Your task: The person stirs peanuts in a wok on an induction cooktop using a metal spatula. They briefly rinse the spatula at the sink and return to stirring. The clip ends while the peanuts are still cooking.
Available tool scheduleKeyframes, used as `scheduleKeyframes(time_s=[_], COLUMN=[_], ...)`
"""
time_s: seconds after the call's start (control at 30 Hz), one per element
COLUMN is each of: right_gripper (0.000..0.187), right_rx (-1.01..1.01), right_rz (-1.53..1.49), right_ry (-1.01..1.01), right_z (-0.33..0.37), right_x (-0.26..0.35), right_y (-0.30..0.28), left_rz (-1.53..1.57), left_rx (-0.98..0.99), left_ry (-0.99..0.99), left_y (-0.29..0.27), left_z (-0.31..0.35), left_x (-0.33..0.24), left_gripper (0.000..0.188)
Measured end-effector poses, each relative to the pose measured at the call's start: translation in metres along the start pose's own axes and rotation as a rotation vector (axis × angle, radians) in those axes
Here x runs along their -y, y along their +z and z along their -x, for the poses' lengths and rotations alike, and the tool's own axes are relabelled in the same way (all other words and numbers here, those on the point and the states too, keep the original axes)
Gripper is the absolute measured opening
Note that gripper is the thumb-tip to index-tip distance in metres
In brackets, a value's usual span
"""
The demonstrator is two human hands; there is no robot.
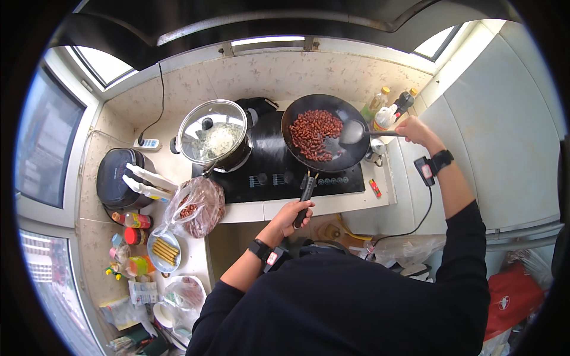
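Note:
My left hand is wrapped round the black handle of a dark wok on the right side of the stove. Inside the wok lies a heap of glossy reddish-brown kernels, which look like red-skinned peanuts. My right hand, out past the wok's right rim, grips the long handle of a metal wok spatula. The spatula's broad head rests in the pan at the right edge of the heap. A thin bare patch of wok shows just below it.
A glass-lidded pot stands left on the black stove. Bottles crowd the back right corner; a red lighter lies on the counter. Leftward are a plastic bag of kernels, a dark rice cooker and a plate of brown sticks.

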State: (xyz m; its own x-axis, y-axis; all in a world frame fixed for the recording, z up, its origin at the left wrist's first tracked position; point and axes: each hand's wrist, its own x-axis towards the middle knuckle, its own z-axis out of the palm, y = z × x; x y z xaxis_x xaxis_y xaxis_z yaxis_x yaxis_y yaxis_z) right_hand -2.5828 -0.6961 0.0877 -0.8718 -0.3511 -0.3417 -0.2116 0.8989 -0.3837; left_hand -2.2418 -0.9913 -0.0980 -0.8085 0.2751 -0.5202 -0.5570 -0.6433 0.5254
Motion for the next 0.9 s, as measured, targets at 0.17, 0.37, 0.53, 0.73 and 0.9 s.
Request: scheduleKeyframes(time_s=[0.17,0.37,0.53,0.73,0.9], right_gripper=[0.024,0.029,0.017,0.017,0.021], right_rx=[-0.016,-0.222,-0.137,0.304,0.242], right_rz=[-0.048,0.184,0.414,-0.058,-0.621], right_ry=[-0.19,-0.44,-0.354,0.046,0.071], right_z=[-0.034,0.009,0.02,0.003,0.001], right_x=[0.024,0.06,0.046,0.006,0.005], right_y=[0.046,0.046,-0.015,0.003,0.097], left_rz=[-0.023,-0.028,-0.017,-0.019,-0.036], left_rx=[0.004,-0.039,-0.015,-0.002,-0.002], left_ry=[0.005,-0.002,-0.01,-0.011,-0.012], left_y=[0.001,0.003,0.002,-0.001,-0.001], left_z=[0.001,0.003,0.002,0.0,0.002], left_x=[-0.002,-0.001,-0.001,-0.001,-0.002], left_gripper=[0.026,0.024,0.026,0.026,0.026])
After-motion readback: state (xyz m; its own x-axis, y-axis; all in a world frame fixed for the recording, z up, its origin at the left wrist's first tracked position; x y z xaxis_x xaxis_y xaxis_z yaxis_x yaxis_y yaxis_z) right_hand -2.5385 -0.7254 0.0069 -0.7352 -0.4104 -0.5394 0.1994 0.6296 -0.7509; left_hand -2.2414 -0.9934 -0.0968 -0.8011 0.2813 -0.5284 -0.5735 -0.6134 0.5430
